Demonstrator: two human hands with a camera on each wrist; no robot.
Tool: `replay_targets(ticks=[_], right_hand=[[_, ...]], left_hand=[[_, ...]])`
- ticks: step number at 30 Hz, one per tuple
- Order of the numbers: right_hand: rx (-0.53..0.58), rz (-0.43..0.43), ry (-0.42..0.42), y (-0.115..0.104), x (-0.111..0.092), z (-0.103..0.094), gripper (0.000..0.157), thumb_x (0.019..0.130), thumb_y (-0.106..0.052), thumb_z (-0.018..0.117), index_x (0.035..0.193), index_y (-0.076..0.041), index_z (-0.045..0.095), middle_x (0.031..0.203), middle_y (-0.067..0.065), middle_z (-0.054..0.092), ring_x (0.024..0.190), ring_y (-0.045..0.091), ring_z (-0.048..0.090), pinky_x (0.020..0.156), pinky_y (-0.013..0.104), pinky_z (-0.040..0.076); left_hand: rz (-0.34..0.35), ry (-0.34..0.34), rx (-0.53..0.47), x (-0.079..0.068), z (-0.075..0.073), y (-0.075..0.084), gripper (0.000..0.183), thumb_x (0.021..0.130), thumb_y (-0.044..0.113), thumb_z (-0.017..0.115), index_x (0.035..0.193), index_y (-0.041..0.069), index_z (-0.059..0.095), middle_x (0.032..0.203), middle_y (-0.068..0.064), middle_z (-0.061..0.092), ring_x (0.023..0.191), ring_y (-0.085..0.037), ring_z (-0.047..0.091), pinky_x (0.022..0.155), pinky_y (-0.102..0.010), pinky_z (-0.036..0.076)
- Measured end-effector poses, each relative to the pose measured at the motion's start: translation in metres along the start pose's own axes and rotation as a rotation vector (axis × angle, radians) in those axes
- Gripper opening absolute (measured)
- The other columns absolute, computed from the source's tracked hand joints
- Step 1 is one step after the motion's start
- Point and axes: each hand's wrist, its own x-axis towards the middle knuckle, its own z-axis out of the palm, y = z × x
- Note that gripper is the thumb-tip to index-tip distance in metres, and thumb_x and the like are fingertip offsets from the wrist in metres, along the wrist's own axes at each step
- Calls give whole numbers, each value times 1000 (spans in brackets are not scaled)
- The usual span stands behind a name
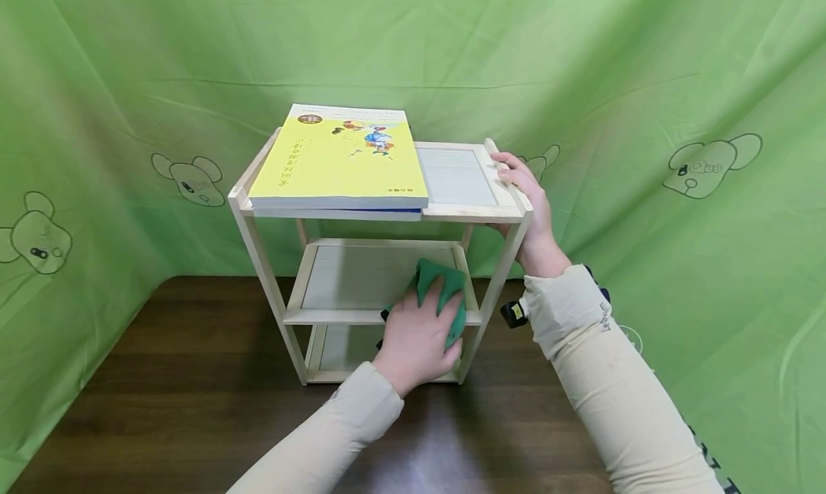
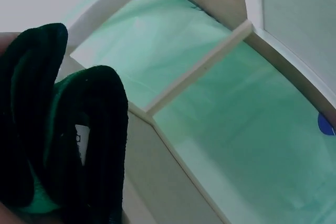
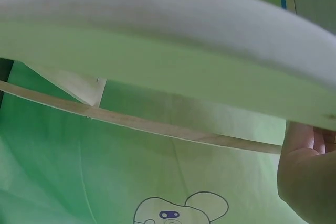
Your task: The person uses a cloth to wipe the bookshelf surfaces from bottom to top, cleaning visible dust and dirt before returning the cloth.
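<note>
A three-tier pale wooden shelf rack [image 1: 297, 317] stands in front of me. My left hand [image 1: 418, 336] holds a folded green cloth [image 1: 454, 282] at the right part of the middle shelf, its fingers spread over the cloth. In the left wrist view the cloth [image 2: 100, 129] hangs in dark folds with a small white label showing. My right hand [image 1: 529, 207] grips the top right side rail of the rack, fingers over the rail and thumb below, partly hidden. The right wrist view shows that hand [image 3: 310, 171] under the pale rail [image 3: 173, 9].
A thick yellow book [image 1: 348, 164] lies on the top shelf's left part, over another book with a blue edge. The rack stands on a dark brown wooden surface [image 1: 193, 408]. Green curtain [image 1: 413, 49] with printed cartoon heads hangs behind and at both sides.
</note>
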Motion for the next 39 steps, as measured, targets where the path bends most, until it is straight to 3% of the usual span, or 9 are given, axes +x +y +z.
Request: replay_targets(ticks=[9,16,21,25,31,39], right_hand=[[-22,12,18,0,0,0,32,90,-19,45,121,-17,50,137,4,37,110,21,38,87,32,33],[-25,18,15,0,-1,0,32,90,-19,45,122,-17,50,138,4,35,111,21,37,86,31,34],[-25,30,1,-1,-2,0,31,91,-20,44,121,-18,49,138,4,34,109,20,39,81,30,38],[-44,33,5,-2,-2,0,32,91,-21,43,123,-18,48,139,5,33,107,20,40,76,30,41],[-89,29,27,-3,-3,-3,32,90,-21,45,121,-19,51,135,7,36,99,22,45,51,28,47],[-126,28,31,-3,-3,-4,33,90,-21,44,122,-20,51,133,7,38,95,22,48,50,28,48]], left_hand=[[-9,0,56,8,3,14,60,76,51,55,131,27,51,133,-11,50,90,-33,60,61,-39,50],[-19,-32,105,6,4,20,63,82,58,48,137,27,45,138,-11,45,96,-35,56,67,-42,50],[-23,-18,112,5,5,20,57,84,53,47,135,27,47,137,-10,46,97,-35,56,66,-41,49],[-35,-10,81,5,3,17,50,83,45,51,128,25,53,134,-8,50,94,-32,58,65,-40,49],[-78,-27,-16,4,-2,14,45,78,35,53,121,24,57,132,-5,51,94,-31,58,68,-40,49],[-117,-6,-37,0,-2,10,46,75,33,53,119,23,58,130,-6,52,93,-31,58,65,-40,49]])
